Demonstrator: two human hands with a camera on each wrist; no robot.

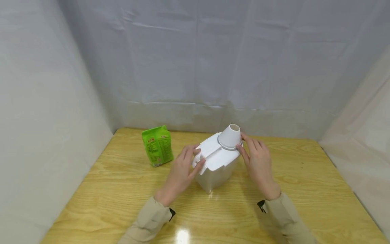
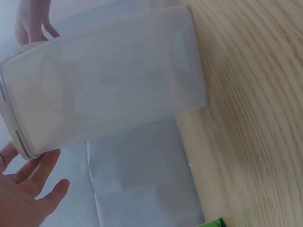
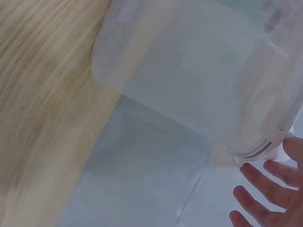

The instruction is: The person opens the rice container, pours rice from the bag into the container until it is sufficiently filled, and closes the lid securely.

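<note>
1. The translucent container (image 1: 215, 179) is between the two hands, above the wooden desk (image 1: 304, 179), its white lid (image 1: 209, 148) on top.
2. A white cone-shaped piece (image 1: 230, 137) sits on the lid's far end, its narrow open end up.
3. The left hand (image 1: 180, 168) grips the lid's near-left end, thumb and bent fingertips set apart on the edge.
4. The right hand (image 1: 258, 162) holds the lid's far-right edge between thumb and forefinger, other fingers loosely spread; whether it also touches the cone-shaped piece's base, I cannot tell.
5. A green packet (image 1: 158, 147) stands left of the container, near the left hand.
</note>
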